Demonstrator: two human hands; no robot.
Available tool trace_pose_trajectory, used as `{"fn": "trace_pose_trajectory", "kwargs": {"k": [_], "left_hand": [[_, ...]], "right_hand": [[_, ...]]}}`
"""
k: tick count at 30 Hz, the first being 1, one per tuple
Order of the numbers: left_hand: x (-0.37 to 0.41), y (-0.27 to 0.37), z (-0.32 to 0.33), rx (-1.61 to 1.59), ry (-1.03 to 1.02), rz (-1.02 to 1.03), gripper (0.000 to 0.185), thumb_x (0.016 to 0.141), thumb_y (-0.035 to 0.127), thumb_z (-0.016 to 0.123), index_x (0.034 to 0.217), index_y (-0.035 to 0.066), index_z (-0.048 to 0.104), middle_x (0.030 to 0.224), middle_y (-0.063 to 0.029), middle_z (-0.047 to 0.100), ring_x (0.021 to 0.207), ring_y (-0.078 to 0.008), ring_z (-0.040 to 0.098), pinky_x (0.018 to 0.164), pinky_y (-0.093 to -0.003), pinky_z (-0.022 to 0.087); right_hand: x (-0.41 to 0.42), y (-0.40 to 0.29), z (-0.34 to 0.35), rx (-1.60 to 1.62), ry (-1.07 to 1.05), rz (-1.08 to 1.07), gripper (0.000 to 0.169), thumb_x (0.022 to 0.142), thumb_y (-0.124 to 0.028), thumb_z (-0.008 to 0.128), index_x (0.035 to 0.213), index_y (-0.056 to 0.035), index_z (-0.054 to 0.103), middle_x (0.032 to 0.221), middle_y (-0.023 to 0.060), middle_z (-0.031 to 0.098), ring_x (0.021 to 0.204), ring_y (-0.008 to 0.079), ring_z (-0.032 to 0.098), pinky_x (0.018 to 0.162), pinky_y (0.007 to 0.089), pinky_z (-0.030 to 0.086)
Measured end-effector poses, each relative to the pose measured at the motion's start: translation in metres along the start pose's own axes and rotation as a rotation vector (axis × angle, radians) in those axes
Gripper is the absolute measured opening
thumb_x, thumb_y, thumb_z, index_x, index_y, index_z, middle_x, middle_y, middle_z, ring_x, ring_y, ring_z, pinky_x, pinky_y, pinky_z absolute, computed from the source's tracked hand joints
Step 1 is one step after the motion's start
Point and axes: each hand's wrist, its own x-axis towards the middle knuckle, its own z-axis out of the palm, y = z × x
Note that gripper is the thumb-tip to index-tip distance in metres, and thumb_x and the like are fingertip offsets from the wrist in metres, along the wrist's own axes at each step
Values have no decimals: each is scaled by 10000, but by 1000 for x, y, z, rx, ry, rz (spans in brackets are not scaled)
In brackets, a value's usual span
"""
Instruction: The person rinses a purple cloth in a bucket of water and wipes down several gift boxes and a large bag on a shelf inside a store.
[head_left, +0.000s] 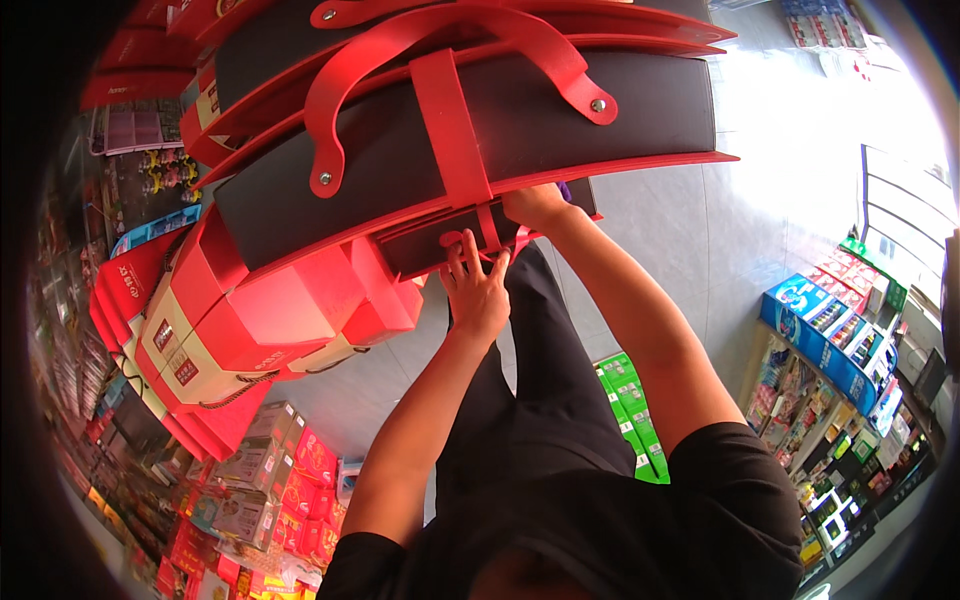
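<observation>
A large gift box (592, 105) with a black side and red edges lies in front of me, with a red strap handle (457, 22) riveted to that side. Below its near edge is a smaller black-sided box (412, 251) with red edges and a red strap. My left hand (480, 296) rests on this smaller box by its strap, fingers spread. My right hand (532, 206) reaches in at the right part of the same box. Its fingers are hidden under the large box's edge, beside a bit of purple material (563, 192).
Red and cream gift cartons (202, 337) with cord handles stand at left. Further left are crowded shelves (75, 352), with stacked packages (259, 465) below. Green boxes (630, 412) lie on the grey tiled floor (660, 247) by my legs. A blue display box (817, 337) tops a rack at right.
</observation>
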Motion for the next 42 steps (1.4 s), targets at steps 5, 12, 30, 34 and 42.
{"fn": "trace_pose_trajectory", "kwargs": {"k": [5, 12, 30, 34, 42], "left_hand": [[29, -2, -26, 16, 217, 145, 769, 746, 317, 680, 1413, 132, 347, 1473, -258, 217, 1354, -496, 176, 1061, -614, 189], [50, -18, -3, 98, -20, 26, 988, 797, 579, 585, 1458, -13, 152, 1525, -203, 152, 1412, -381, 120, 1092, -609, 107], [38, -23, -22, -10, 15, -4, 954, 768, 457, 676, 1431, -43, 207, 1501, -264, 149, 1398, -412, 141, 1088, -602, 134], [35, -28, -14, -19, 155, 35, 911, 722, 428, 723, 1375, -41, 294, 1443, -285, 239, 1360, -435, 207, 1065, -623, 165], [51, -48, -18, -152, 272, 107, 861, 660, 316, 784, 1344, 23, 352, 1344, -197, 393, 1259, -399, 348, 1051, -573, 238]], "right_hand": [[1, -6, 13, 80, -3, -23, 510, 705, -74, 562, 1214, -54, 570, 1228, 156, 558, 1186, 346, 478, 1019, 469, 343], [-5, 15, -28, -109, -368, -59, 623, 688, -63, 561, 1306, -127, 530, 1297, 151, 532, 1221, 298, 470, 1075, 430, 305], [-70, 34, -46, 221, 206, 213, 455, 664, 61, 504, 1099, -45, 585, 1074, 182, 592, 1024, 407, 529, 893, 459, 463], [-24, -34, -23, -549, 191, -269, 157, 696, -94, 566, 781, -60, 694, 886, 152, 644, 844, 283, 621, 705, 369, 506], [0, -49, 15, -13, 203, -40, 216, 748, -61, 541, 943, -18, 622, 878, 181, 639, 804, 337, 633, 647, 432, 517]]}}
